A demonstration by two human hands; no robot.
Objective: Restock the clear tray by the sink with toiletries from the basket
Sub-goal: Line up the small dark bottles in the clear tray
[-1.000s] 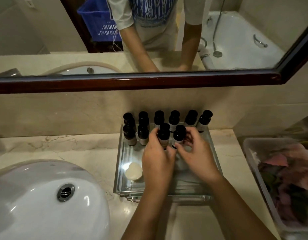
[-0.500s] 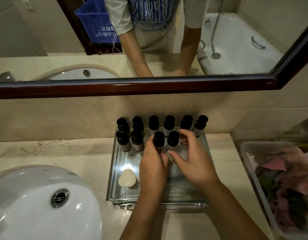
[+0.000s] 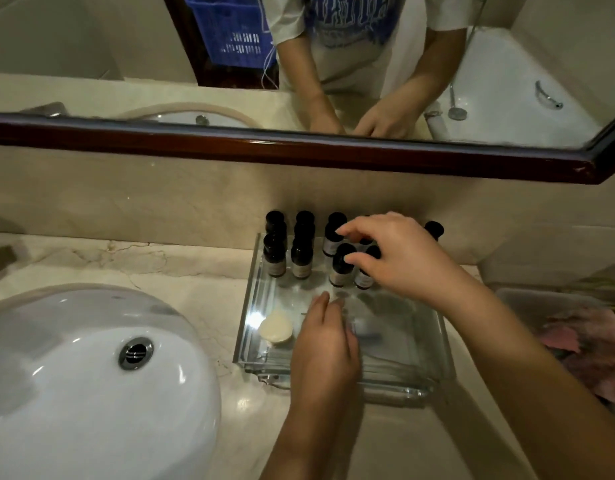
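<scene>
Marble counter (image 3: 178,271) | clear tray (image 3: 245,306) | round soap (image 3: 275,330) | dark-capped bottles (image 3: 301,261) | left hand (image 3: 325,351) loose, empty | right hand (image 3: 403,258) spread on caps

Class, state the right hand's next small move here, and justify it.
Probably nudge the third front-row bottle leftward with the right hand: its thumb touches that cap, and a wider gap separates it from the second front-row bottle.

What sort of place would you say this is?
Probably a hotel bathroom: a white basin beside a clear tray of small toiletry bottles, and a bathtub reflected in the mirror.
</scene>
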